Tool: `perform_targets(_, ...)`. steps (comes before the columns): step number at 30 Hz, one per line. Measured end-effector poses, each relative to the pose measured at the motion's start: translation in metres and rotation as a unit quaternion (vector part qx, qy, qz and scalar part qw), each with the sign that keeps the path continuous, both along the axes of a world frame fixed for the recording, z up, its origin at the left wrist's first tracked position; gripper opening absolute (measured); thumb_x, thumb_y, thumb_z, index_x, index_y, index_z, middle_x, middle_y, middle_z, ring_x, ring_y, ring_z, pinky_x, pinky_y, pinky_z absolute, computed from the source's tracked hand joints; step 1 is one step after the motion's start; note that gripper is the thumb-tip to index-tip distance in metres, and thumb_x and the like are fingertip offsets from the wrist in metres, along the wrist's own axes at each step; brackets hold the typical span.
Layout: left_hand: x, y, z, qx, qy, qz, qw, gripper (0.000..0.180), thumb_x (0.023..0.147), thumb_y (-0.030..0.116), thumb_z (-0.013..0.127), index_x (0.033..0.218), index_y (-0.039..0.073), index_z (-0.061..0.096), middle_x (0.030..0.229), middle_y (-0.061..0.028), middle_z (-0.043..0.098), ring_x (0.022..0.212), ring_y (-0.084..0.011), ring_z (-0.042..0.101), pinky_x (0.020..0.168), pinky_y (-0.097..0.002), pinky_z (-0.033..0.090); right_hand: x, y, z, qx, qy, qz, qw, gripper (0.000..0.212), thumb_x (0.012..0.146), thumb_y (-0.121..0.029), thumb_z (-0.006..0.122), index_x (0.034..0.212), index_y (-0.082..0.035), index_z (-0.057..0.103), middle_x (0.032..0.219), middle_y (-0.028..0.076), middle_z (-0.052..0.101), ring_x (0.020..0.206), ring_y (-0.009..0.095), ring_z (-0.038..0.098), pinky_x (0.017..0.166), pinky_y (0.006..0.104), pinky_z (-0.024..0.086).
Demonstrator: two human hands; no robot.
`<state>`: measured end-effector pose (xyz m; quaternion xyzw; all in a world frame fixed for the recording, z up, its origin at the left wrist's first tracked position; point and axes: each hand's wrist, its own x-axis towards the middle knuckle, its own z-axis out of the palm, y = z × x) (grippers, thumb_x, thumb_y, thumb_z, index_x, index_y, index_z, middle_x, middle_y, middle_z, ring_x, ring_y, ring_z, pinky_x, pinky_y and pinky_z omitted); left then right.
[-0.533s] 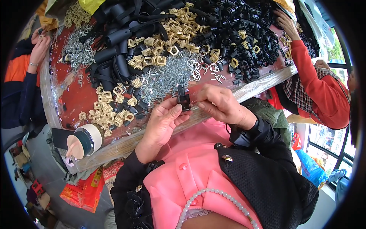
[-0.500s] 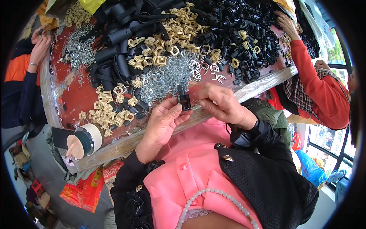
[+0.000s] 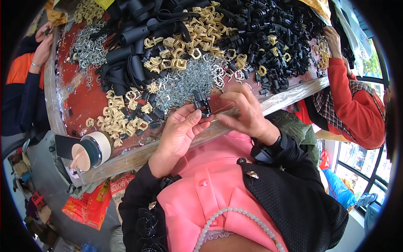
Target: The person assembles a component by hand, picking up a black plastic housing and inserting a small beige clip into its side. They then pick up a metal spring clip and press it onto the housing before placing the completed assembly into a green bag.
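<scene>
Open room is found on the red table [image 3: 75, 103], at the left. Past the left hand [image 3: 178, 132], the way is blocked by silver clips [image 3: 182, 84] and tan rings [image 3: 119, 117], and a small gap is left between the black piece [image 3: 202, 105] and the right hand [image 3: 245, 113].

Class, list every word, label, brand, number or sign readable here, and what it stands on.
Red-and-white bag: large lettering, partly hidden; wording withheld.
Red bag with yellow panel: print too small to read.
Pale plastic, upper right: marks too blurred.
Black part in the left hand: no lettering visible.
</scene>
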<state>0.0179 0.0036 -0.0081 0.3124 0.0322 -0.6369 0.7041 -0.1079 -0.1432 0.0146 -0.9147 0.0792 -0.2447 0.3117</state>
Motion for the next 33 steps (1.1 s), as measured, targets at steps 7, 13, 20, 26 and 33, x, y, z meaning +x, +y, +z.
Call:
perform_targets(7,-0.002,0.002,-0.003,-0.019,-0.006,0.002,1.000,0.020,0.079,0.006,0.057,0.098,0.001,0.051,0.093,-0.0069,0.057,0.084,-0.0147,0.056,0.077,-0.0274,0.047,0.013,0.012,-0.006,0.053,-0.008,0.018,0.998,0.047,0.059,-0.013,0.067,0.100,-0.005,0.046,0.101,0.013,0.045,0.087,0.028,0.044,0.075,0.0357,0.035)
perform_targets(13,-0.004,0.001,-0.004,-0.012,-0.024,0.000,1.000,0.021,0.078,0.004,0.057,0.098,0.001,0.050,0.092,-0.0056,0.057,0.082,-0.0127,0.056,0.077,-0.0261,0.047,0.014,0.015,-0.008,0.036,-0.033,0.023,0.999,0.046,0.059,-0.005,0.066,0.100,-0.002,0.045,0.102,0.017,0.044,0.089,0.029,0.046,0.074,0.0338,0.041)
perform_targets(20,-0.005,-0.001,-0.001,0.008,-0.033,0.013,0.999,0.023,0.078,0.003,0.057,0.100,0.001,0.050,0.091,-0.0040,0.055,0.081,-0.0107,0.055,0.075,-0.0236,0.047,0.015,0.013,-0.010,-0.078,-0.034,0.094,0.992,0.039,0.058,-0.008,0.065,0.093,-0.006,0.050,0.104,0.016,0.043,0.091,0.029,0.044,0.076,0.0378,0.036)
perform_targets(26,-0.004,0.002,-0.007,-0.001,-0.036,0.007,0.999,0.025,0.079,0.004,0.056,0.102,0.000,0.049,0.092,-0.0044,0.055,0.082,-0.0111,0.055,0.076,-0.0251,0.047,0.017,0.010,-0.010,-0.062,-0.015,0.099,0.993,0.036,0.060,-0.013,0.065,0.092,-0.006,0.051,0.106,0.015,0.043,0.093,0.029,0.043,0.079,0.0393,0.032)
perform_targets(33,-0.003,0.001,-0.002,-0.015,-0.039,-0.008,0.999,0.025,0.081,0.006,0.054,0.104,-0.001,0.049,0.097,-0.0068,0.055,0.085,-0.0141,0.055,0.078,-0.0275,0.047,0.016,0.009,-0.003,-0.016,0.011,0.100,0.995,0.039,0.060,-0.018,0.066,0.094,-0.006,0.051,0.107,0.014,0.043,0.093,0.031,0.042,0.080,0.0392,0.031)
